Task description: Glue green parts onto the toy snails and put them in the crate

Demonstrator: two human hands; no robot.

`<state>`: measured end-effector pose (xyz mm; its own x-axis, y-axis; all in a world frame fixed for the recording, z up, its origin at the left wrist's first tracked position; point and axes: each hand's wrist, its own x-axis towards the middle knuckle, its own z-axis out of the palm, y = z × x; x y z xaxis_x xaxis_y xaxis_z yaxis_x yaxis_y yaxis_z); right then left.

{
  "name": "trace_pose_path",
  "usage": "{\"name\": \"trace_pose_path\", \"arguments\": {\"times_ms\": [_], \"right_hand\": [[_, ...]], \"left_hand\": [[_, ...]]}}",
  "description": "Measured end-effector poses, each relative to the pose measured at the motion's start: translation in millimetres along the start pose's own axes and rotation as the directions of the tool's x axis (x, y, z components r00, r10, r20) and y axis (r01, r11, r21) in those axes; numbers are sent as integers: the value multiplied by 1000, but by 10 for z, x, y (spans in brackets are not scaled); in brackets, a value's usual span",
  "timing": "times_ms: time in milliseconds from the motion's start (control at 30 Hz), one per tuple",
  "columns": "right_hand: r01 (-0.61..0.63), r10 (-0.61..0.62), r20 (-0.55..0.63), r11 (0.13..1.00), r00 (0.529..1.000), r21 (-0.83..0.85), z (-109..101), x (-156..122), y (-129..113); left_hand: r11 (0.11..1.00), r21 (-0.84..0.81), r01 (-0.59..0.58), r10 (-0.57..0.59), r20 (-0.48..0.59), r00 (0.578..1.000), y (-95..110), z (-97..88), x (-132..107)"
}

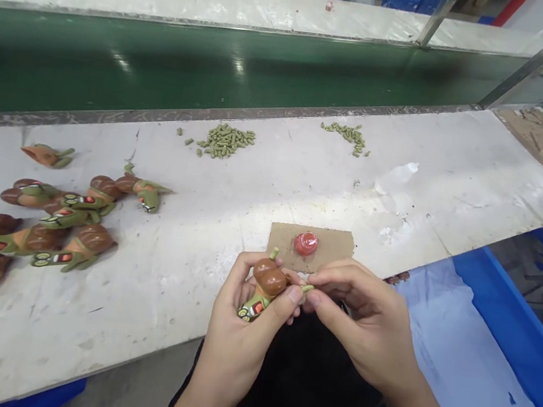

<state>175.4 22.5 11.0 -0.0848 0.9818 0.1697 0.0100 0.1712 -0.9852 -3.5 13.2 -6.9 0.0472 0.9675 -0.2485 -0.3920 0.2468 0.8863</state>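
My left hand point(239, 320) is closed around a brown and green snail toy point(264, 287), held at the near edge of the white bench point(435, 186). My right hand point(361, 317) pinches a small green peg at the toy's side, where both thumbs meet. Just beyond my hands lies a piece of brown cardboard point(334, 244) with a red blob point(305, 243) on it. Several more snail toys point(72, 216) lie in a loose group at the left of the bench.
Two heaps of small green pegs point(224, 140) lie near the bench's far edge, the smaller heap point(349, 135) to the right. A green conveyor belt point(220, 68) runs behind. A blue crate lined with plastic point(482, 354) stands at my right.
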Motion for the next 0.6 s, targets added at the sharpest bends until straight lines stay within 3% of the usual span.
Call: {"name": "trace_pose_path", "arguments": {"times_ms": [67, 133, 300, 400, 467, 600], "right_hand": [[-165, 163, 27, 970, 986, 181, 32, 4, 11], [-248, 242, 53, 936, 969, 252, 56, 12, 22], [-264, 262, 35, 943, 964, 202, 61, 44, 48], [-216, 217, 0, 972, 976, 87, -10, 118, 60], [-137, 132, -66, 987, 989, -81, -84, 206, 64], [40, -71, -51, 890, 996, -455, -206, 397, 58]], "left_hand": [[1000, -7, -10, 10, -10, 1000, -25, 0, -13], [999, 19, -30, 31, -33, 999, -44, -3, -27], [986, 148, -83, 98, -96, 991, -73, -29, -30], [973, 212, -87, 111, -104, 988, -93, -37, -22], [976, 203, -81, 99, -82, 992, -106, -33, -28], [999, 39, -1, 2, -8, 1000, -118, -8, -66]]}}
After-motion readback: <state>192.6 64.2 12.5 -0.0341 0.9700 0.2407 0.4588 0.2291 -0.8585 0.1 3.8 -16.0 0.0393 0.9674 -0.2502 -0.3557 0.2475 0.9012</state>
